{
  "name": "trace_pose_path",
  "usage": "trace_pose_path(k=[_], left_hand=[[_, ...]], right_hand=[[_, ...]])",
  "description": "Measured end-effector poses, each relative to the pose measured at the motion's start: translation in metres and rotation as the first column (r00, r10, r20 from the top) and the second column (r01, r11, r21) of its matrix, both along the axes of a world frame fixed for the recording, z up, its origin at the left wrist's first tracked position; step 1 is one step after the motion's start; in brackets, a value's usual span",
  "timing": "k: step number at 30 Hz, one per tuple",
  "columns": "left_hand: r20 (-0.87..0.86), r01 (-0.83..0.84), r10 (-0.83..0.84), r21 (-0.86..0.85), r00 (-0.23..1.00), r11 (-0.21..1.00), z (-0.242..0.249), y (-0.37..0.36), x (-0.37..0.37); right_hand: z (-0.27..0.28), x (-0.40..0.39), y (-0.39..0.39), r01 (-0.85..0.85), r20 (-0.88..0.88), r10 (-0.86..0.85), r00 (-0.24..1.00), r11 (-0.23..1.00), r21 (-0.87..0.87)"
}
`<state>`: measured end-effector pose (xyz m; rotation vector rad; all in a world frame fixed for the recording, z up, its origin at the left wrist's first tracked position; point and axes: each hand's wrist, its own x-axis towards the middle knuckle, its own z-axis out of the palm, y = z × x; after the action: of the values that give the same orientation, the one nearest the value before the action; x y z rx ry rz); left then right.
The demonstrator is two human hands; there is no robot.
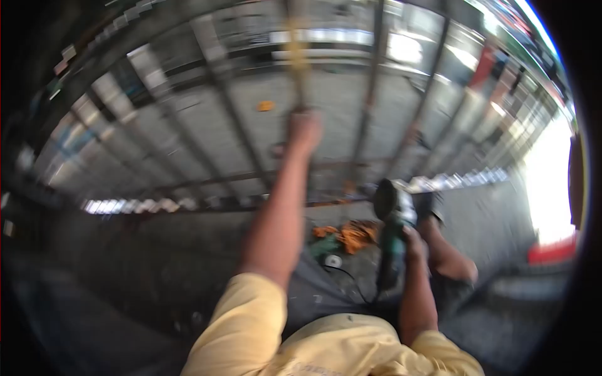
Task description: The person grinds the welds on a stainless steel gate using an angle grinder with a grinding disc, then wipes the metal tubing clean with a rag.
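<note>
My left hand (305, 130) reaches forward, its fingers closed around one upright metal bar (296, 56) of a grille; the bar is partly yellowish. Motion blur smears the fingers' detail. In my right hand (414, 243) is an angle grinder (391, 247) with a dark green body, gripped along its side. Its round disc and guard end (393, 199) points forward, close to the grille's lower rail. A dark cord (353, 279) runs below the tool. Whether the disc is spinning cannot be made out.
Upright bars of the grille (370, 88) span the view ahead. Orange cloth (357, 236) and a green item (325, 245) lie on the floor between my legs. My bare foot (454, 266) is just right of the grinder. An orange scrap (266, 106) lies beyond the bars.
</note>
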<state>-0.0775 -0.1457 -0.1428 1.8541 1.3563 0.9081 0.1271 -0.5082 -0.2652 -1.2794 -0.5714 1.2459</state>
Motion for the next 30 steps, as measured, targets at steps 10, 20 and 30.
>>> trace_pose_path(k=[10,20,30], left_hand=[[0.218,-0.193,0.208,-0.086,0.954,0.977,0.029,-0.008,0.000],[0.186,-0.151,0.165,-0.088,0.969,0.985,0.035,-0.006,-0.007],[0.170,0.180,-0.149,-0.188,0.974,0.965,0.048,-0.016,-0.034]], right_hand=[[-0.061,-0.043,0.023,-0.077,-0.225,-0.015,0.974,0.916,-0.394],[-0.054,-0.083,0.053,-0.005,-0.018,-0.008,1.000,0.781,-0.625],[-0.160,-0.048,-0.002,0.415,0.584,0.048,0.810,0.657,-0.630]])
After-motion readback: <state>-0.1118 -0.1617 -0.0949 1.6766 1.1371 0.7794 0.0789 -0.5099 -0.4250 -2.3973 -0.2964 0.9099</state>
